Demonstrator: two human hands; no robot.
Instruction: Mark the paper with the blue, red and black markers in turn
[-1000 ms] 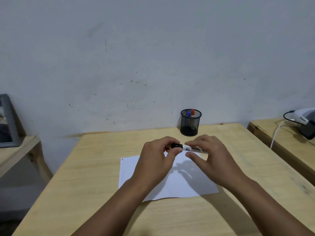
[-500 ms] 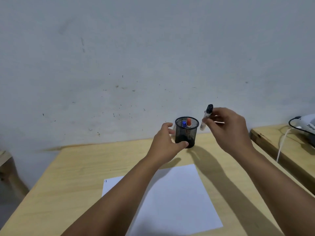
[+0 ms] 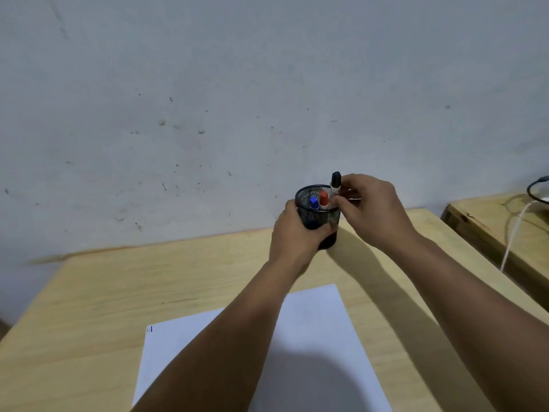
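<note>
A black mesh pen cup (image 3: 317,216) stands at the far edge of the wooden table (image 3: 148,281). My left hand (image 3: 297,233) wraps around its left side. My right hand (image 3: 371,209) pinches the black marker (image 3: 335,182), capped and upright, its lower end inside the cup's right rim. The blue marker (image 3: 313,203) and the red marker (image 3: 323,199) stand inside the cup. The white paper (image 3: 315,316) lies near me, partly under my forearms, with small dark strokes (image 3: 150,329) at its far left corner.
A grey stained wall (image 3: 237,99) rises right behind the table. A second wooden table (image 3: 481,215) sits to the right with a white cable (image 3: 514,233) across it and a dark cable loop at the frame edge.
My hands left the paper, where they held the black marker together. The left hand went to the cup and gripped it; the right hand carried the marker up and lowered it into the cup.
</note>
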